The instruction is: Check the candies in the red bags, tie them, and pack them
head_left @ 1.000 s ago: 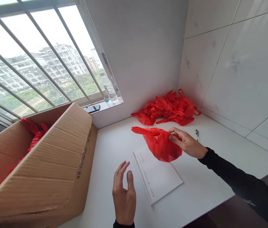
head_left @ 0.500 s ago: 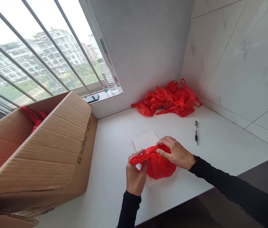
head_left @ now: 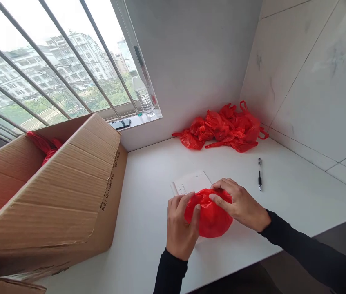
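Note:
A bundled red plastic bag (head_left: 211, 218) rests over a white notebook (head_left: 193, 182) on the white counter (head_left: 286, 196). My left hand (head_left: 180, 228) wraps its fingers round the bag's left side. My right hand (head_left: 242, 204) grips the bag's top and right side, fingertips pressed into the plastic. Both sleeves are black.
A pile of several red bags (head_left: 226, 128) lies in the back corner by the tiled wall. A pen (head_left: 260, 175) lies to the right. A large cardboard box (head_left: 47, 196) with red bags inside stands at left. A phone (head_left: 120, 123) and water bottle (head_left: 143, 96) sit on the windowsill.
My right hand lowered the bag from the air onto the notebook. My left hand, free and open a second ago, has closed on the bag's left side, gathering its loose end.

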`<state>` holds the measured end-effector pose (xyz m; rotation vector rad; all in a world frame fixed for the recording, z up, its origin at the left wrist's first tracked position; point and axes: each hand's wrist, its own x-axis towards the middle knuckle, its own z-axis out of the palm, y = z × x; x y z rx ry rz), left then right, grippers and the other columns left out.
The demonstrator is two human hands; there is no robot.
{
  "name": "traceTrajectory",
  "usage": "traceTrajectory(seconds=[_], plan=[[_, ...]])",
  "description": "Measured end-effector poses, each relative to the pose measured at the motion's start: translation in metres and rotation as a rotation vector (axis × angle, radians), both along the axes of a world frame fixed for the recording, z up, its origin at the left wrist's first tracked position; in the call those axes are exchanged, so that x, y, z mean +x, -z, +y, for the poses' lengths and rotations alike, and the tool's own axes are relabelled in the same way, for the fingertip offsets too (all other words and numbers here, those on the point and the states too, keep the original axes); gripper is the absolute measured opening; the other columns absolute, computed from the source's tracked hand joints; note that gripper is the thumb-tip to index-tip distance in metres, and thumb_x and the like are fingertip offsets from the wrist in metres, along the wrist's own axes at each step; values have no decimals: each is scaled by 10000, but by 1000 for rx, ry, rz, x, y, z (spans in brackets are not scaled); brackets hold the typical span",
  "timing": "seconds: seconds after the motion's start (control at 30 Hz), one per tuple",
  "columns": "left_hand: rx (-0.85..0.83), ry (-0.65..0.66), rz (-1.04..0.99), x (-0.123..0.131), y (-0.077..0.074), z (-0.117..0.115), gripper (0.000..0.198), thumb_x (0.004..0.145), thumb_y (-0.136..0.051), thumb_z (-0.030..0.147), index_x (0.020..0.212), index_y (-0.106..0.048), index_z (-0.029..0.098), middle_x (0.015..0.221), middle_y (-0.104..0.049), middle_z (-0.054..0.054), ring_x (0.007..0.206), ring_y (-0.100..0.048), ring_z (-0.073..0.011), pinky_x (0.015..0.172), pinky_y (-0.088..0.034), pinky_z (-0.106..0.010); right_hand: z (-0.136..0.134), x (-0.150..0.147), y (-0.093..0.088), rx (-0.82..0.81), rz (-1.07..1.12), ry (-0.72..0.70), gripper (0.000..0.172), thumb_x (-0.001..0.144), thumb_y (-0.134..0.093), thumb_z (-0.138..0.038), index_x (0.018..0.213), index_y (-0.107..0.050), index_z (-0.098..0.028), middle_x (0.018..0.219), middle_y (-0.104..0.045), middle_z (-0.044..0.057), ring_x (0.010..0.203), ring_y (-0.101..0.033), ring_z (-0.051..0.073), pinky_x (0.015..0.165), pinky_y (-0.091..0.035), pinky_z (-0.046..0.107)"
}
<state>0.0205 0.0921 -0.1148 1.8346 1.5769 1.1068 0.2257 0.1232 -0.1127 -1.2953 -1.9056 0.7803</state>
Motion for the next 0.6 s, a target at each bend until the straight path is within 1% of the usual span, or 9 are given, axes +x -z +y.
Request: traceTrajectory(seconds=[0.1,0.2,0.27,0.3,0.37,0.43,0.5,0.53,0.6], plan=[[19,-45,-13,-5,-6,2,148,940,-604,334,942,-737,268,901,-702,-38,915,-627,-235,812,-536,-378,2,5,-5,6,35,76,170,998,-484,-379,934,-592,-264,923,-650,18,895,-601,216,793,-484,382],[50,-208,-64,-19,-13,-2,172,976,-559,358,946,-685,246,926,-694,-34,892,-637,-207,781,-533,-335,1,19,-7,-29,108,249,175,991,-491,-427,971,-578,-276,964,-658,22,918,-620,222,635,-452,324],[63,-294,-90,-22,-16,-5,173,988,-540,367,975,-657,242,969,-689,-39,928,-640,-205,795,-534,-328,-2,26,-6,-57,140,307,154,984,-494,-426,1011,-552,-286,1018,-657,23,987,-625,230,596,-435,306],[76,-300,-85,-21,-17,-6,163,985,-542,364,1012,-648,243,1009,-684,-45,967,-638,-211,814,-536,-334,-4,27,-5,-76,135,307,144,980,-494,-415,1046,-540,-295,1056,-653,21,1022,-622,231,590,-435,301],[116,-239,-18,-14,-17,-7,217,959,-579,347,1148,-622,248,1107,-663,-66,1048,-623,-234,852,-539,-362,-8,24,-5,-117,102,265,198,968,-511,-399,1152,-514,-325,1146,-640,11,1077,-608,229,622,-462,300],[172,-144,92,-6,-15,-5,307,922,-628,324,1220,-614,252,1113,-648,-78,1046,-617,-251,850,-544,-384,-11,18,-7,-148,69,206,268,954,-550,-418,1210,-509,-352,1182,-639,-7,1076,-608,219,739,-503,320],[201,-109,139,-1,-13,-4,215,917,-637,308,1122,-671,255,992,-652,-62,946,-624,-238,789,-547,-364,-13,14,-11,-156,70,152,203,956,-562,-464,1116,-567,-340,1099,-660,-19,997,-623,204,842,-501,341],[203,-120,121,-2,-12,-3,143,929,-624,306,1042,-693,254,929,-648,-51,894,-623,-225,750,-542,-343,-12,13,-13,-152,84,143,182,964,-550,-486,1034,-588,-323,1027,-664,-22,937,-626,196,851,-497,343],[184,-187,28,-6,-12,-3,115,947,-606,317,942,-699,249,873,-646,-35,844,-621,-205,709,-528,-312,-11,15,-15,-137,119,173,242,981,-512,-518,914,-580,-295,902,-642,-20,828,-609,184,794,-493,335]])
